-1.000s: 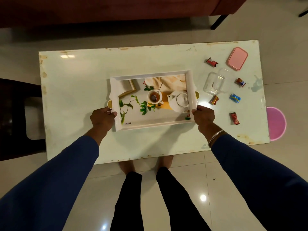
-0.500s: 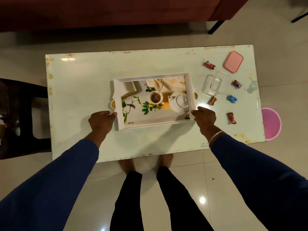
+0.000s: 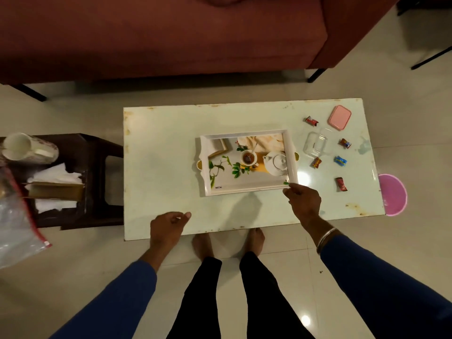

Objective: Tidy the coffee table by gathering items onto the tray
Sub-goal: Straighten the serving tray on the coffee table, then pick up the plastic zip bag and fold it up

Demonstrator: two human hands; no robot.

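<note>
Glossy tabletop [image 3: 171,148]; clear plastic box [image 3: 315,144]; shiny floor tiles [image 3: 73,277].

no legible text, tray mark unreadable

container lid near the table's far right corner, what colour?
Pink lid, plain, no pattern. Head view, the only one.

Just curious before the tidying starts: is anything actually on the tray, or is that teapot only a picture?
Nothing lies on the tray: teapot, cup and leaves are printed on it. The right hand covers its near right corner, so that spot stays unseen.
</note>
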